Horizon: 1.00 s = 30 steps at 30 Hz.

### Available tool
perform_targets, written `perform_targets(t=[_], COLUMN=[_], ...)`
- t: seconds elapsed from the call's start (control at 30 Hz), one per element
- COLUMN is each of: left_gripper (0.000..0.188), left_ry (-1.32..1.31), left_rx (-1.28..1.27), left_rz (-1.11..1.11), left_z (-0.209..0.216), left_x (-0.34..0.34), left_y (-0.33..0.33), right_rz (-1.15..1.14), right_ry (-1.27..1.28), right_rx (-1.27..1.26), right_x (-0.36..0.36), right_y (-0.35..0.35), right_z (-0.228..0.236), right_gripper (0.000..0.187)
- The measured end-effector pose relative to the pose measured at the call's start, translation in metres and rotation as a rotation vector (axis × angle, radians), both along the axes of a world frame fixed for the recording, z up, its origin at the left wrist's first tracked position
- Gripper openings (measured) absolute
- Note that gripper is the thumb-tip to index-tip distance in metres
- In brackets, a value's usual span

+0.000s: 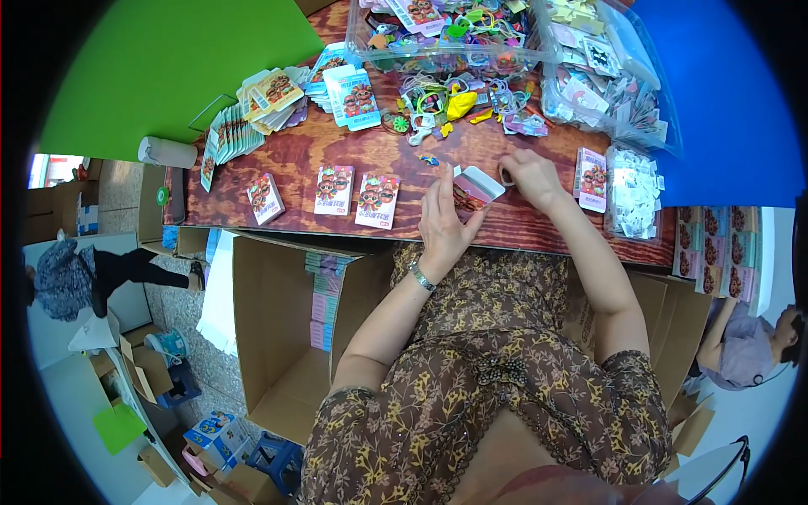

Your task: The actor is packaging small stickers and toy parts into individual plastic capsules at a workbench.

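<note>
Box (471, 199) in my left hand (444, 222), before me; my right hand (534, 178) just right of it. Three boxes (334, 190) on desk (299, 160), to my left. Trinket pile (461, 105) behind, bin (497, 55) behind that. Single box (592, 181) to right, packet tub (633, 233) beside it. Carton (278, 328) below, left.

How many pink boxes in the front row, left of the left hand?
3: leftmost box, turned askew; middle box; rightmost box, nearest the left hand. None looks hidden.
</note>
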<state>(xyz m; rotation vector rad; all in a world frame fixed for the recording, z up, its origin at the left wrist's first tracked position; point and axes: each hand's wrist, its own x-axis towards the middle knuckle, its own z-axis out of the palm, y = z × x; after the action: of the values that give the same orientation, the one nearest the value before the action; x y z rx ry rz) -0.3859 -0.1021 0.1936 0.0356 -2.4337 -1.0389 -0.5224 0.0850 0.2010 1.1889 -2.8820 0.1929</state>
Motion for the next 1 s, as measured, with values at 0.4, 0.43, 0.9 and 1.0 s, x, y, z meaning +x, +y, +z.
perform_targets(t=[0.4, 0.43, 0.9, 1.0], left_gripper=[0.104, 0.104, 0.086, 0.083], left_ry=[0.022, 0.032, 0.045, 0.052], left_rx=[-0.027, -0.029, 0.222, 0.243], left_rz=[0.029, 0.032, 0.105, 0.122], left_z=[0.002, 0.002, -0.005, -0.006], left_x=[-0.003, -0.003, -0.004, -0.004], left_y=[0.004, 0.004, 0.007, 0.008], right_rz=[0.065, 0.066, -0.041, -0.011], right_ry=[0.212, 0.206, -0.043, -0.030], right_rx=[-0.523, -0.512, -0.863, -0.886], right_x=[0.054, 0.057, 0.080, 0.079], right_y=[-0.042, -0.042, -0.025, -0.031], right_z=[0.080, 0.078, 0.018, 0.013], right_gripper=[0.024, 0.024, 0.039, 0.038])
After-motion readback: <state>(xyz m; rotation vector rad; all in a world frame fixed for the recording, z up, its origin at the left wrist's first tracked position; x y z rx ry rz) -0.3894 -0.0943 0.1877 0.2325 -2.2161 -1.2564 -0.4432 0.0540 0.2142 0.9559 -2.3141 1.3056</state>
